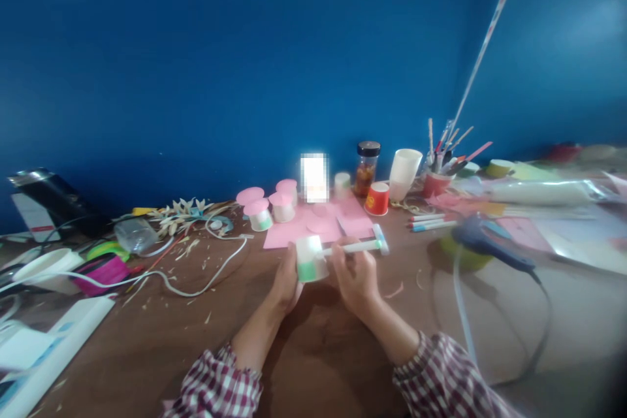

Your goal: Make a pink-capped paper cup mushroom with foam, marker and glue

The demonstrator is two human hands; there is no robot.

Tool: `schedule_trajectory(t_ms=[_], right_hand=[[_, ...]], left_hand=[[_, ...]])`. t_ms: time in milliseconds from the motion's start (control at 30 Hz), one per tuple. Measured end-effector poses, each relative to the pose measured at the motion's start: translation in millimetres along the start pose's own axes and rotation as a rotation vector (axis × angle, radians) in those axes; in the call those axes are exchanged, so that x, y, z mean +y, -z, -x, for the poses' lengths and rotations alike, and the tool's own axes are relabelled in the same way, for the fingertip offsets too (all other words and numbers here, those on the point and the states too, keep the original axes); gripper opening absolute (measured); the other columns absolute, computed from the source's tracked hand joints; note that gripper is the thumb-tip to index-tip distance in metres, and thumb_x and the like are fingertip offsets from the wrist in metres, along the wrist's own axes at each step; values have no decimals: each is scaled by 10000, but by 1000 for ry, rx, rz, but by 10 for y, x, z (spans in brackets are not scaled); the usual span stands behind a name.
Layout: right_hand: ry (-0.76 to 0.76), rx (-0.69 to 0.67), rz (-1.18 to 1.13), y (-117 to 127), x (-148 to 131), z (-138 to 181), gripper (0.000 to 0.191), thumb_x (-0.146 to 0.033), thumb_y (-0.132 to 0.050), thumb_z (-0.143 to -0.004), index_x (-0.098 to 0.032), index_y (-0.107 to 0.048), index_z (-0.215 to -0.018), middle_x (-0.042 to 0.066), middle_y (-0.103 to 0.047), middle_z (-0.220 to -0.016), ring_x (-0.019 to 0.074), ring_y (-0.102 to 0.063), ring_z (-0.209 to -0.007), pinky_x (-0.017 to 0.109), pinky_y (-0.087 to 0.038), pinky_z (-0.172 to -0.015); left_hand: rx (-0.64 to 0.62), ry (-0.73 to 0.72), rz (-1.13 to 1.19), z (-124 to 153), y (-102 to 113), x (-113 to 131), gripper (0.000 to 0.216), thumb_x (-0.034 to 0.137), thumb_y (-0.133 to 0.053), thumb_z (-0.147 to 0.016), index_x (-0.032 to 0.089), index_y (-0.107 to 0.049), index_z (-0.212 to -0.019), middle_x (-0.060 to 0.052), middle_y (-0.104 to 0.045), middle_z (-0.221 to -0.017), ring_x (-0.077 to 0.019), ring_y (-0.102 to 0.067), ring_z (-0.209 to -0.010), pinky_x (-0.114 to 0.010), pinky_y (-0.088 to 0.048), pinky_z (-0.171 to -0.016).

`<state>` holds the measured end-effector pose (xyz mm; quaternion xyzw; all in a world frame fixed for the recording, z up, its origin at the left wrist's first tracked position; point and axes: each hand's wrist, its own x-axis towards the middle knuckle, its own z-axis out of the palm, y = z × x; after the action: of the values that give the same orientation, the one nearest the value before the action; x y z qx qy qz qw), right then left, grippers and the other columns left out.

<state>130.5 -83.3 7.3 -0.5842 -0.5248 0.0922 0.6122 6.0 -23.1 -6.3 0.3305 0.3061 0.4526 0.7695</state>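
Observation:
My left hand (285, 281) is wrapped around the side of a small white paper cup (307, 247) with a green patch on its lower part. In my right hand (356, 272) is a slim white marker-like stick (360, 247), pinched between the fingers. Its near end points at the cup's right side; whether it touches cannot be made out. The far end shows a bit of green and a pale crosspiece. Just beyond my hands lies a pink paper sheet (277, 236). Small white cups topped with pink discs (251, 196) stand at its left edge.
Behind are a lidded jar (367, 170), a red paper cup (377, 199), a white cup (405, 173) and a cup of brushes (437, 184). Markers (434, 222) and a glue gun (494, 245) lie right. White cable (196, 290) and a power strip (63, 346) occupy the left.

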Motion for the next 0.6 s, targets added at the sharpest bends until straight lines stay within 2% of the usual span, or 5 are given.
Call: schedule_trajectory(t_ms=[167, 600], right_hand=[[16, -37, -12, 6, -27, -3, 171, -304, -507, -891, -173, -599, -832, 29, -645, -669, 134, -589, -560, 210, -462, -511], [9, -43, 10, 9, -57, -9, 206, -317, -501, -888, -163, -626, -832, 38, -659, -661, 148, -617, -582, 215, -472, -514]], left_hand=[[7, -5, -2, 13, -26, 10, 536, 548, -544, -825, 85, -664, -1066, -146, -712, -1021, -286, -609, -1074, -401, -417, -984], [20, -26, -13, 4, -25, 1, 556, 575, -565, -798, 90, -672, -1049, -139, -715, -1009, -295, -608, -1068, -411, -415, -978]])
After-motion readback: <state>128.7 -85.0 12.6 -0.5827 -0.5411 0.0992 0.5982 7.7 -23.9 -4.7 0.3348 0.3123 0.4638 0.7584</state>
